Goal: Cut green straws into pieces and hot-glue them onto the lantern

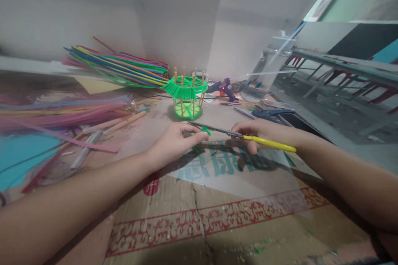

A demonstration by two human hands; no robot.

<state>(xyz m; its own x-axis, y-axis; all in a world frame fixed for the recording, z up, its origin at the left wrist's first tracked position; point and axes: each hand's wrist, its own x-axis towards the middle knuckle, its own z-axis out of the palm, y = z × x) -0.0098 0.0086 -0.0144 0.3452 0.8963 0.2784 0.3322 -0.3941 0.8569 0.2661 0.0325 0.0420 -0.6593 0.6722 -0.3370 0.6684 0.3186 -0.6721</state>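
My left hand (pixel 183 138) pinches a small green fuzzy piece (pixel 205 131) between thumb and fingers, above the cardboard. In my right hand (pixel 253 130) is a pair of scissors (pixel 270 142) with yellow handles. The blades point left and lie at the green piece; I cannot tell whether they touch it. Just behind my hands stands a small round frame (pixel 187 98) of wooden sticks on a green base, with a band of green strips around its upper part.
Bundles of coloured pipe cleaners (pixel 124 66) lie at the back left. A glue gun (pixel 224 88) with a red light is behind the frame. At right are blue-handled pliers (pixel 270 112) and a dark phone (pixel 303 126). Printed cardboard (pixel 174 198) covers the front.
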